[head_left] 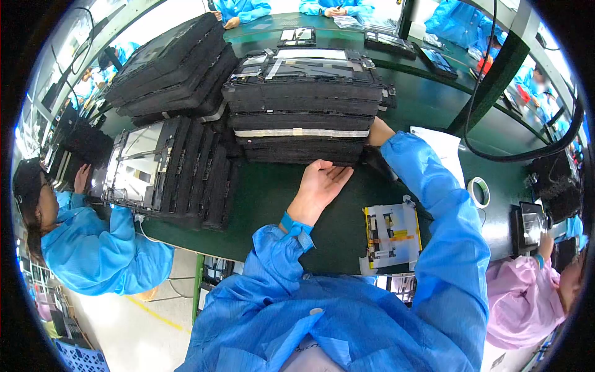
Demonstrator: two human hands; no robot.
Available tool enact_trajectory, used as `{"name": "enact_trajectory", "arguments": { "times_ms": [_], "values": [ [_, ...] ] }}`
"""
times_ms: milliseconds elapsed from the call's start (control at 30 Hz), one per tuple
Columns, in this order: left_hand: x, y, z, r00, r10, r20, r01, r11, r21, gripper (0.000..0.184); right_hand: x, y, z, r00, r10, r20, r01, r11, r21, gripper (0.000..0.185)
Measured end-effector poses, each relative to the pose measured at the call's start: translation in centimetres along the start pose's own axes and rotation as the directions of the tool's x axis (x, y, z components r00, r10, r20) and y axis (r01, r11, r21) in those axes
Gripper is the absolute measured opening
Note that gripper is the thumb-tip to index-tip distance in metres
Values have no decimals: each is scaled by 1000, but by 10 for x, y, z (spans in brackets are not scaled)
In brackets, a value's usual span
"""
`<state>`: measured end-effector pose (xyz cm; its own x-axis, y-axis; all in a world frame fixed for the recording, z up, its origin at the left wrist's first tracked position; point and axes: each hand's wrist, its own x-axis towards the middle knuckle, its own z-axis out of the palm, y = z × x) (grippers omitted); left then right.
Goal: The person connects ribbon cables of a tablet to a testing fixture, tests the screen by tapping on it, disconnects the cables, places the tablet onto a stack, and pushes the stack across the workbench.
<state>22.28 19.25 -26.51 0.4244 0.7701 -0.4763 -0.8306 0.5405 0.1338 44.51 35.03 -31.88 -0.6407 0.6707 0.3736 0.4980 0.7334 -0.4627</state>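
Note:
A tall stack of black foam trays (297, 98) stands before me, its top tray holding flat panels with silvery and white areas. My left hand (319, 187) is palm up with its fingers spread near the stack's lower front edge, holding nothing. At the stack's right side is my right hand (379, 132), its fingers hidden behind the trays. A black object (377, 162) lies just below that hand. Nearer to me, a flat panel with yellow edges and taped parts (392, 234) rests on the green table.
More foam trays are stacked at the left (167, 68), and others lean nearer (139, 164). A tape roll (478, 192) and a white sheet (441, 149) lie right, by a green post (496, 80) and a hanging black cable. Co-workers sit at both sides and across.

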Motion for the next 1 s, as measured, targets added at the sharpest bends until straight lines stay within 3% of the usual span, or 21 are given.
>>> {"name": "enact_trajectory", "arguments": {
  "times_ms": [67,100,167,200,267,400,500,567,600,667,767,867,933,967,1000],
  "values": [
    [-3,0,3,1000,-3,9,3,1000,-8,38,-4,-31,-12,977,190,-96,-200,975,-102,45],
    [-6,0,6,1000,-13,14,13,1000,5,40,-4,-35,-16,977,189,-95,-199,975,-104,45],
    [-7,1,9,1000,-19,19,18,1000,15,43,-4,-38,-20,937,349,-18,-346,920,-185,40],
    [-7,1,10,1000,-15,9,15,1000,20,44,-3,-40,-23,938,347,-15,-343,921,-185,40],
    [-6,0,10,1000,-11,-1,11,1000,22,46,-4,-41,-29,993,106,43,-97,978,-182,37],
    [-1,-1,6,1000,7,-1,-7,999,48,47,-8,-17,-22,997,37,70,-24,983,-181,36],
    [5,1,3,1000,-14,6,14,999,50,47,-10,-22,-32,995,-2,101,30,962,-273,36],
    [6,2,0,1000,-18,14,18,998,54,47,-11,-24,-40,981,-115,158,175,878,-447,30],
    [8,2,-2,1000,-21,22,20,998,57,47,-9,-22,-40,980,-121,161,182,875,-448,30],
    [9,3,-4,999,-19,31,17,998,60,47,-3,-22,-38,892,277,356,-64,859,-508,46],
    [13,5,-7,999,-25,39,24,999,45,46,1,-48,-53,871,310,381,4,771,-636,36],
    [19,5,-17,990,-97,103,94,995,32,33,4,-90,-78,833,375,408,109,611,-784,21],
    [17,-1,-12,1000,-15,-14,15,1000,20,35,1,-96,-108,916,329,231,23,530,-848,15],
    [19,-1,-14,1000,-24,-7,24,999,24,35,-3,-89,-116,964,191,184,81,450,-889,13],
    [21,0,-17,1000,-20,18,19,999,50,36,-11,-88,-121,963,203,176,72,438,-896,13]
  ]
}}
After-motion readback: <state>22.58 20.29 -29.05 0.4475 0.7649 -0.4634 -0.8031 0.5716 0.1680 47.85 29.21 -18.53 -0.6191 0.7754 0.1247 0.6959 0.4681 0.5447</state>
